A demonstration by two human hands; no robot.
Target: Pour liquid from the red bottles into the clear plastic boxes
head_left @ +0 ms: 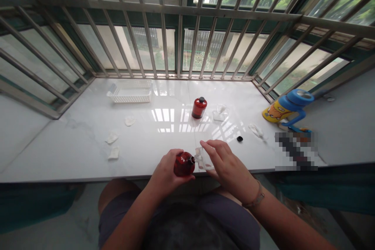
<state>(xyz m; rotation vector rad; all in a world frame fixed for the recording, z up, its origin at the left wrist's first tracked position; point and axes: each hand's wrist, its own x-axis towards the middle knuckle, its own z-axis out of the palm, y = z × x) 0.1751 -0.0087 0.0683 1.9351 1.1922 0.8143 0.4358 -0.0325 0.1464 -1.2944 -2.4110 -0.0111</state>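
My left hand (169, 170) is wrapped round a dark red bottle (183, 164), tilted so that its uncapped black-rimmed neck points right. Close against that neck is the mouth of a small clear bottle (207, 159), which my right hand (227, 164) grips from the right side. Whether the two mouths touch I cannot tell. Part of the clear bottle is hidden behind my fingers. Beyond my hands a second red bottle (199, 108) stands upright with a black cap on. A loose black cap (240, 139) lies on the white counter (164, 140) to the right.
At the back left sits a white plastic basket (131, 97). White scraps (111, 138) lie on the left. A clear plastic piece (219, 114) is beside the standing bottle, and a crumpled clear wrapper (256, 130) lies further right. A blue-and-yellow flask (288, 105) leans near the right wall. Metal window bars (164, 47) border the back.
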